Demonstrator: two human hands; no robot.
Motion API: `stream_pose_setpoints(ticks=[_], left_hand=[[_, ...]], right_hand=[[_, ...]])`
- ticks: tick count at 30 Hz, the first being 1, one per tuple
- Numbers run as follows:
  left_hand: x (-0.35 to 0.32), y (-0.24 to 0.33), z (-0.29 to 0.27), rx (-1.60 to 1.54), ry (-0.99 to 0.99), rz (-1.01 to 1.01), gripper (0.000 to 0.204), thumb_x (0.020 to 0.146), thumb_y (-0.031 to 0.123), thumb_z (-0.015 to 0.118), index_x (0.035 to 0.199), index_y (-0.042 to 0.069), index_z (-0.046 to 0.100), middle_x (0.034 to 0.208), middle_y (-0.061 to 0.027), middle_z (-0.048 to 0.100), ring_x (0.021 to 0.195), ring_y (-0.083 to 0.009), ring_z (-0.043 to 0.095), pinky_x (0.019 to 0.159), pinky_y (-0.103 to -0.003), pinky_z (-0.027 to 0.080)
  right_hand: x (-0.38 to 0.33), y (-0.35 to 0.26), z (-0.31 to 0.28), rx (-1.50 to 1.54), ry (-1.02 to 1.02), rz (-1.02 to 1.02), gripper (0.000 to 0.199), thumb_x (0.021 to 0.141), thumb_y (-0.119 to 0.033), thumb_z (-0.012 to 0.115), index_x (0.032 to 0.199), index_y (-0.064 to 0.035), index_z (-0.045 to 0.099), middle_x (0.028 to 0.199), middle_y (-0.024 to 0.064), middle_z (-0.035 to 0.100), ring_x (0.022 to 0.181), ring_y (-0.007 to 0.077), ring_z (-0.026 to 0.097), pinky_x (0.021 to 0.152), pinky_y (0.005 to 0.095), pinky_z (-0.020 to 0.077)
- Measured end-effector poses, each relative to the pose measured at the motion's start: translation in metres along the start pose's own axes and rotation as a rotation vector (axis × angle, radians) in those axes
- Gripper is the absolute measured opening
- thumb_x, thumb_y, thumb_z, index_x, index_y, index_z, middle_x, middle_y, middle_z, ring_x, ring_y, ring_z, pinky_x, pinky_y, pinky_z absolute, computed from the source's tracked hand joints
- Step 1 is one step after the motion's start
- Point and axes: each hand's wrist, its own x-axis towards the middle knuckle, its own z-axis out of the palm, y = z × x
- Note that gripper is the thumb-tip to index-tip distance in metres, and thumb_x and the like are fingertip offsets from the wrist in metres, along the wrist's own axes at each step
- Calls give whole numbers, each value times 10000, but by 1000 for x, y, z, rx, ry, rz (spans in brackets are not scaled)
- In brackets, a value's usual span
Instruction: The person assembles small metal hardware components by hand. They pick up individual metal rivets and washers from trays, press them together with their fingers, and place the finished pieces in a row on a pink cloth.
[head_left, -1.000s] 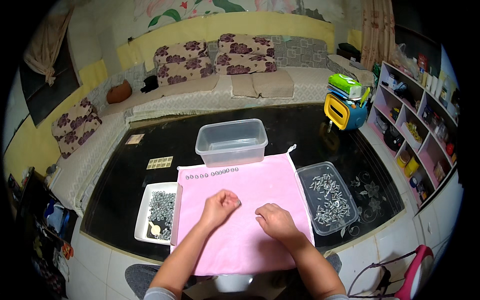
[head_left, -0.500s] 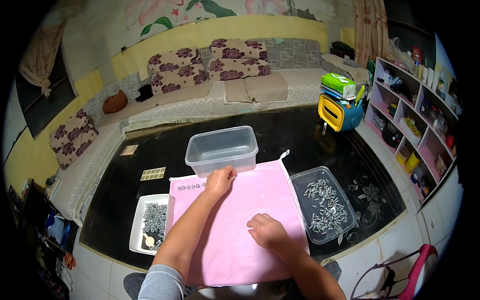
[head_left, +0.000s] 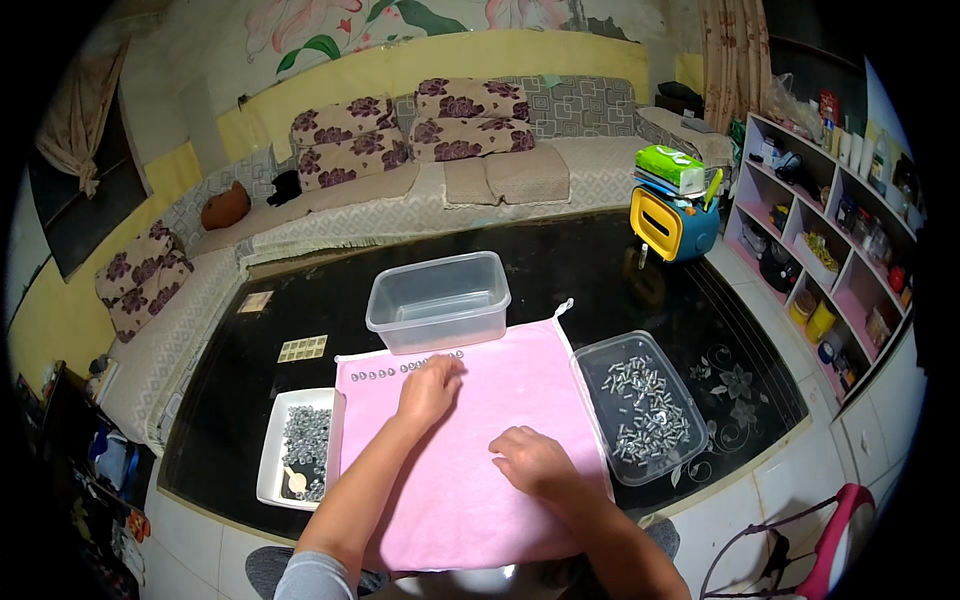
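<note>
A line of small silver metal nuts (head_left: 381, 372) runs along the far edge of a pink cloth (head_left: 480, 500). My left hand (head_left: 430, 390) is just on the near side of the line's right part, its fingers curled together; anything inside them is hidden. My right hand (head_left: 533, 460) rests over the right half of the cloth, fingers loosely bent and apart, holding nothing visible. Left of the cloth, a white tray (head_left: 268, 462) holds many similar nuts and a pale small scoop (head_left: 296, 482). On the right, a clear shallow container (head_left: 597, 362) holds many silver bolts (head_left: 648, 415).
Beyond the cloth stands a clear plastic bin (head_left: 437, 331) with nothing in it. All this is on a black glossy table (head_left: 560, 270). A blue and yellow tissue box (head_left: 672, 225) sits at the far right, near a shelf unit (head_left: 800, 215). A sofa (head_left: 600, 170) lines the back.
My left hand has drawn back slightly toward me and left from the far edge. More nuts now show at the line's right end. My right hand has hardly moved.
</note>
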Motion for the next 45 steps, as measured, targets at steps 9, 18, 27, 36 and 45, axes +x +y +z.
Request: stream_pose_setpoints(ticks=[9, 18, 27, 36, 45], left_hand=[[-103, 29, -29, -94, -97, -12, 166, 713, 58, 660, 872, 39, 618, 866, -82, 583, 612, -149, 554, 578, -253, 468], [-131, 15, -17, -267, 28, -62, 113, 714, 25, 643, 825, 24, 625, 951, -72, 574, 594, -90, 505, 565, -212, 445], [-132, 15, -15, -283, 35, -55, 109, 716, 24, 639, 824, 26, 627, 950, -72, 575, 620, -91, 517, 568, -211, 449], [-138, 14, -30, -366, 31, -51, 150, 749, 43, 634, 899, 48, 627, 943, -63, 583, 705, -95, 532, 611, -212, 450], [-175, -13, -131, -190, 159, -228, 118, 762, 96, 634, 862, 33, 636, 806, -75, 614, 662, -131, 589, 634, -252, 488]], right_hand=[[-11, 26, -89, -190, 293, 407, 127, 706, -54, 596, 830, -31, 592, 830, 135, 588, 807, 307, 562, 717, 371, 461], [-53, 61, -118, -335, 353, 738, 138, 654, -35, 644, 788, -29, 612, 777, 129, 597, 747, 280, 584, 677, 352, 462], [-45, 65, -100, -527, 202, 699, 116, 650, -112, 673, 717, -37, 616, 783, 122, 604, 807, 291, 574, 722, 380, 467], [-10, 15, -64, -37, 256, 557, 115, 650, -71, 652, 673, -12, 556, 562, 105, 538, 505, 245, 537, 515, 332, 445], [3, -14, -2, 94, 66, 376, 97, 623, -15, 568, 602, -39, 477, 545, 100, 504, 489, 241, 519, 488, 319, 439]])
